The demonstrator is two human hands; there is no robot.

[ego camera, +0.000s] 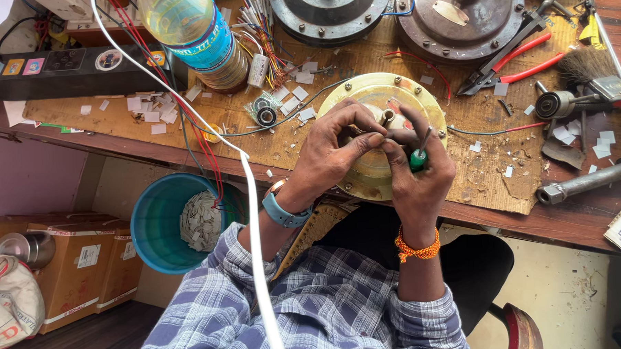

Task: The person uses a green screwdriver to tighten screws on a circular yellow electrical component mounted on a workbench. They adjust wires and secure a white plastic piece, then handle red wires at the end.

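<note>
**Both Hands Closed In Over the Brass-Coloured Motor Cover**

Working at the near edge of the workbench, the person has both hands on a round brass-coloured motor cover that lies flat on a worn brown mat, its lower rim jutting just past the bench edge toward the lap.

The left hand comes in from the cover's left side, fingers curled and pinched together at the short shaft stub that stands up from the cover's centre. What the fingertips pinch is too small to tell. The right hand sits on the cover's right half, clenched around a green-handled screwdriver. The tool's long axis runs steeply up and slightly right, away from the body, its metal shank passing between the fingers just beside the stub. Both hands touch over the centre; the left fingertips are the nearer to the stub.

Beyond the cover, farther from the person, lie two grey motor housings, and to its right red-handled pliers. A plastic bottle stands up-left of the cover, scraps of white paper scattered between. Below the cover's left, under the bench, a teal bucket holds more scraps.
</note>
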